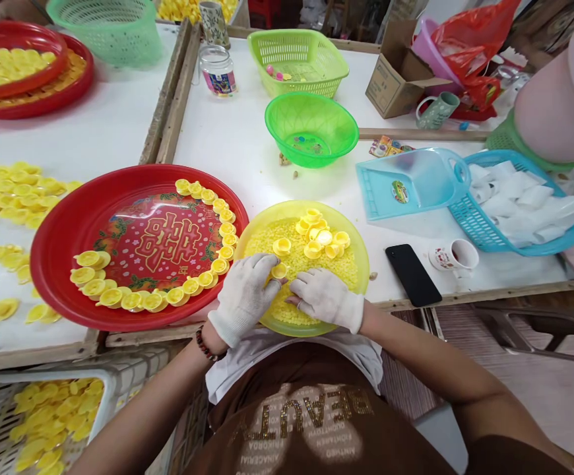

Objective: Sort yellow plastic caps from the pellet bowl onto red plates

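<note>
My left hand [250, 290], in a white glove with bare fingertips, pinches a small yellow plastic cup [280, 270] over a yellow basin [362, 244]. My right hand [324, 297], gloved the same way, is in the basin with its fingers curled together at the small yellow pieces [291, 315]. Whatever those fingers hold is hidden. Several more yellow cups [322, 236] lie in a heap on the pieces at the basin's far side. To the left, a large red tray [64, 218] carries a curved row of yellow cups [178, 295] along its rim.
Beyond the basin stand a green bowl [311, 132] and a lime basket [299, 43]. On the right are a blue scoop [415, 181], a phone [412, 274], a mug [458, 257] and a blue basket [475, 218]. Loose yellow parts [14, 188] lie left of the tray.
</note>
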Tool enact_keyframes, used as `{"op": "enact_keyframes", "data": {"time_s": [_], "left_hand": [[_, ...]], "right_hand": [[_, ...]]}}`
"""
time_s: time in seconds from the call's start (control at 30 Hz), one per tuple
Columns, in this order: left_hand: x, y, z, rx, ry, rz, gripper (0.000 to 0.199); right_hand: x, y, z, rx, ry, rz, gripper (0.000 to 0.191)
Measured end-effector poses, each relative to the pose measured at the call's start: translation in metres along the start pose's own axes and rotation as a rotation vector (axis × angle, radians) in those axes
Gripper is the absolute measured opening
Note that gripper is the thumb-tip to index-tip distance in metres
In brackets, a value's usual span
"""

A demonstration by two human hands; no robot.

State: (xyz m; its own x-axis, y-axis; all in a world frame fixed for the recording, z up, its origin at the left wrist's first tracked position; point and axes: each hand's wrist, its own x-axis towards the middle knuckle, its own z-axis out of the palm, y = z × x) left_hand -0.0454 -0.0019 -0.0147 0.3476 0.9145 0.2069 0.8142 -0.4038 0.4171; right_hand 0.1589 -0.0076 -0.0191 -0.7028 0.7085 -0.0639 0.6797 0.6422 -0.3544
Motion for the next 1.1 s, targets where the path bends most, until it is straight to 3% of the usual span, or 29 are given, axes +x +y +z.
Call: {"op": "enact_keyframes", "data": {"time_s": [0.07, 0.17, 0.27, 0.37, 0.5, 0.7, 0.77, 0.87, 0.93, 1.03, 1.1], "left_hand": [[0.003, 0.002, 0.003, 0.027, -0.019, -0.008, 0.019], [0.005, 0.007, 0.006, 0.002, -0.039, -0.025, 0.02], [0.009, 0.017, 0.01, -0.071, -0.063, -0.034, 0.021], [0.013, 0.027, 0.012, -0.126, -0.104, -0.033, 0.021], [0.017, 0.031, 0.013, -0.16, -0.128, -0.038, 0.024], [0.01, 0.022, 0.011, -0.176, -0.08, -0.035, 0.023], [0.007, 0.018, 0.01, -0.149, -0.042, -0.01, 0.022], [0.007, 0.015, 0.009, -0.075, 0.018, 0.018, 0.02], [0.007, 0.016, 0.01, -0.053, 0.045, 0.032, 0.018], [0.008, 0.021, 0.013, -0.087, 0.074, 0.062, 0.018], [0.006, 0.022, 0.014, -0.129, 0.08, 0.064, 0.019]], "right_hand": [[0.004, 0.006, 0.0, 0.274, 0.112, 0.079, 0.034], [0.014, 0.008, -0.009, 0.872, 0.384, 0.25, 0.042], [0.027, 0.001, -0.02, 1.43, 0.589, 0.327, 0.045], [0.041, -0.008, -0.028, 1.649, 0.749, 0.3, 0.048], [0.049, -0.011, -0.032, 1.658, 0.835, 0.326, 0.05], [0.035, 0.001, -0.035, 1.575, 0.779, 0.385, 0.048], [0.024, 0.007, -0.035, 1.35, 0.702, 0.391, 0.043], [0.008, 0.009, -0.032, 0.778, 0.532, 0.299, 0.027], [0.003, 0.007, -0.03, 0.521, 0.444, 0.268, 0.019], [0.003, 0.004, -0.029, 0.52, 0.326, 0.321, 0.028], [0.004, 0.007, -0.03, 0.626, 0.253, 0.302, 0.02]]}}
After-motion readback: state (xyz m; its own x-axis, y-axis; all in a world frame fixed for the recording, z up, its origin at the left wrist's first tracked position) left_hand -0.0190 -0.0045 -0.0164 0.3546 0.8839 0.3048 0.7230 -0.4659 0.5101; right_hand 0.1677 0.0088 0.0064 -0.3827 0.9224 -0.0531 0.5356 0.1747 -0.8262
